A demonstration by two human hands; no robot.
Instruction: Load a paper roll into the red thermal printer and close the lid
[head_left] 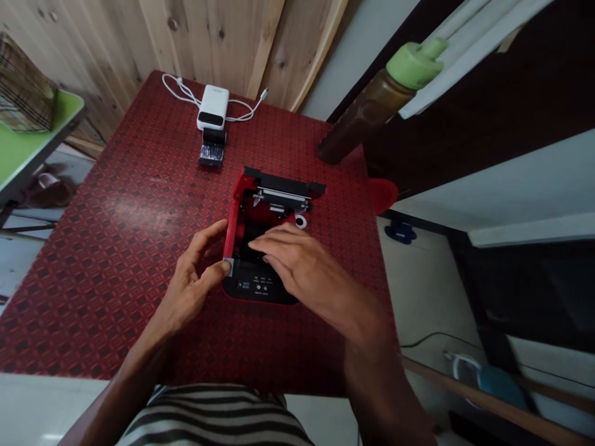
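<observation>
A red and black device, perhaps a small printer [258,282], lies on the red patterned table [139,210] with its black lid [290,184] raised. My left hand [198,272] rests at its left edge, thumb on the front left corner and fingers along the red side wall. Over the opening reaches my right hand [295,254], fingers together and pointing down into the dark inside; what they touch there is hidden. A small white ring-shaped end [300,221] shows just behind my right hand.
Toward the back are a white power bank [213,106] with a white cable [186,93] and a black roll [212,148]. A brown bottle with a green cap [381,99] stands at the back right. On the left is a green table [23,152] bearing a plaid bag [25,87].
</observation>
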